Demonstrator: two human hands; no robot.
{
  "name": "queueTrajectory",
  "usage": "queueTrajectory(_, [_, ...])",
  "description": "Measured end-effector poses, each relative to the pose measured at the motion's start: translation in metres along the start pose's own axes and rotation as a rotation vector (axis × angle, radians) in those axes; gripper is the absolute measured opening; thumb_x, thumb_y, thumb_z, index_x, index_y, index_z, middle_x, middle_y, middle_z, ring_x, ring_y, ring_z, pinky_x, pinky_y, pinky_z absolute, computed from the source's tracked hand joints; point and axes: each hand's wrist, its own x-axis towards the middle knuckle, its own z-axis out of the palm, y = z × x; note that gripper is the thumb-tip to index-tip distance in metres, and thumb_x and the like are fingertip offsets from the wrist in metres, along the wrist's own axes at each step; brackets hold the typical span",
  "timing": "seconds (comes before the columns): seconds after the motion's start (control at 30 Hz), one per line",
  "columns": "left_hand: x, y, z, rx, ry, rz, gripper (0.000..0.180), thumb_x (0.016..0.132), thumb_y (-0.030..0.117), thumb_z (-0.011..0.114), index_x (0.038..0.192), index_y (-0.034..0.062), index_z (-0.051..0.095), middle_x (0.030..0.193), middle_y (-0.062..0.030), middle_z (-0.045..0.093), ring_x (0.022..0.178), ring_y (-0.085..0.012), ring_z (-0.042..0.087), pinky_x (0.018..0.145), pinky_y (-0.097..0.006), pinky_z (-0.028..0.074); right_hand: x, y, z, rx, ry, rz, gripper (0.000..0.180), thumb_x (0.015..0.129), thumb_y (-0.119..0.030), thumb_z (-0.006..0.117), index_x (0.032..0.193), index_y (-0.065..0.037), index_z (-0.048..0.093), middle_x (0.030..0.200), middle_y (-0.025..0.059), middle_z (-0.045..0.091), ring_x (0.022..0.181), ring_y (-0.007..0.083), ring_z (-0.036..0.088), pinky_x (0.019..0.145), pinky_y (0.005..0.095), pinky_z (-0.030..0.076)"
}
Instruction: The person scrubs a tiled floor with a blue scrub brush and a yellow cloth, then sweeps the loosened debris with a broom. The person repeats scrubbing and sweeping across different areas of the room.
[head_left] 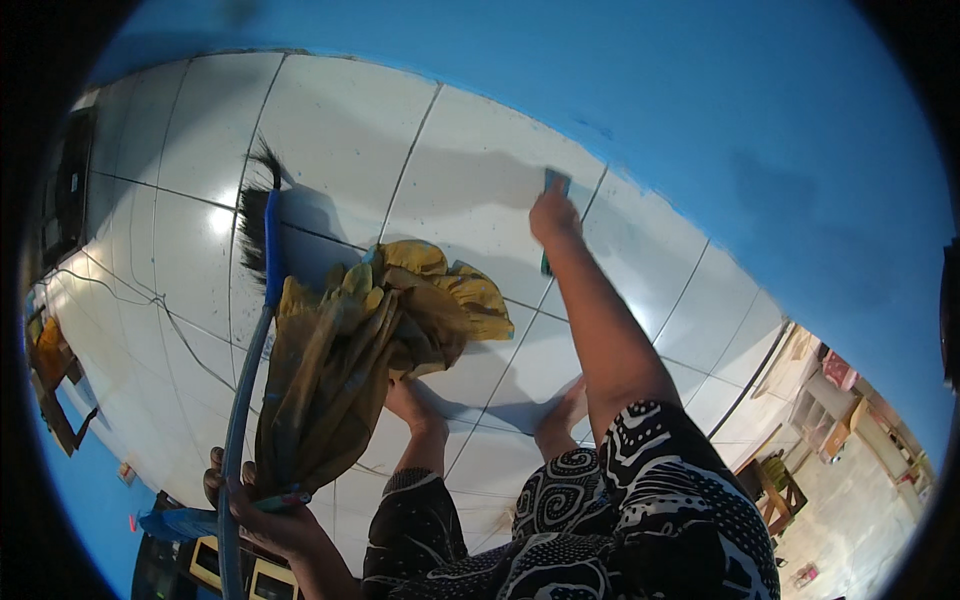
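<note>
My left hand point(275, 520), at the lower left, is closed round the long handle of a broom point(272, 235). The broom has a blue head and black bristles, which rest on the tiled floor. A crumpled yellow-brown cloth point(340, 390) with blue paint spots hangs from the same hand. A blue stick-like thing point(180, 522) also passes through its fingers; its kind is unclear. My right hand point(555, 215) reaches far forward, near the wall's foot, and grips a small scraper point(557, 180) with a flat bluish end and a green handle end; the fist hides its middle.
A blue wall point(720, 120) rises beyond the white tiled floor point(340, 110). Thin cables point(160, 300) lie at the left, near a dark box-like object point(68, 190). My bare feet point(420, 410) stand below the cloth. Furniture and wooden pieces point(780, 490) stand at the lower right.
</note>
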Motion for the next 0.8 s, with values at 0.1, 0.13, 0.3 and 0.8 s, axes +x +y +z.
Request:
queueTrajectory(0.1, [0.004,-0.003,-0.006,0.011,-0.008,0.058,0.039,0.087,0.026,0.05,0.116,0.0008,0.048,0.118,-0.015,0.054,0.104,-0.0187,0.055,0.085,-0.03,0.047,-0.029,-0.005,0.006,0.063,-0.062,0.036,0.063,0.092,-0.027,0.039,0.141,-0.003,0.007,0.101,0.0307,0.058,0.089,0.0423,0.06,0.079,0.0501,0.047])
queueTrajectory(0.13, [0.004,0.0,-0.002,0.001,0.001,0.037,0.038,0.086,0.026,0.051,0.115,0.0006,0.049,0.117,-0.0146,0.055,0.102,-0.0181,0.055,0.085,-0.03,0.047,-0.033,-0.007,0.005,0.056,-0.09,0.046,0.063,0.092,-0.027,0.038,0.141,-0.004,0.007,0.101,0.0306,0.058,0.09,0.0424,0.06,0.08,0.0503,0.047])
queueTrajectory(0.3, [0.009,-0.003,-0.005,-0.06,-0.017,-0.008,0.037,0.085,0.024,0.052,0.112,-0.0006,0.051,0.115,-0.0131,0.056,0.096,-0.0158,0.057,0.084,-0.029,0.048,-0.007,-0.025,-0.029,0.147,-0.018,0.137,0.06,0.093,-0.028,0.036,0.142,-0.005,0.01,0.104,0.0299,0.057,0.091,0.0413,0.06,0.081,0.0484,0.047])
queueTrajectory(0.8, [0.015,0.0,-0.008,-0.016,0.01,0.006,0.038,0.083,0.026,0.052,0.112,-0.0001,0.052,0.114,-0.0121,0.055,0.1,-0.0187,0.056,0.088,-0.031,0.046,-0.034,-0.036,0.031,0.054,-0.031,0.03,0.061,0.093,-0.029,0.037,0.143,-0.012,0.005,0.098,0.0314,0.058,0.09,0.0408,0.06,0.076,0.0516,0.047])
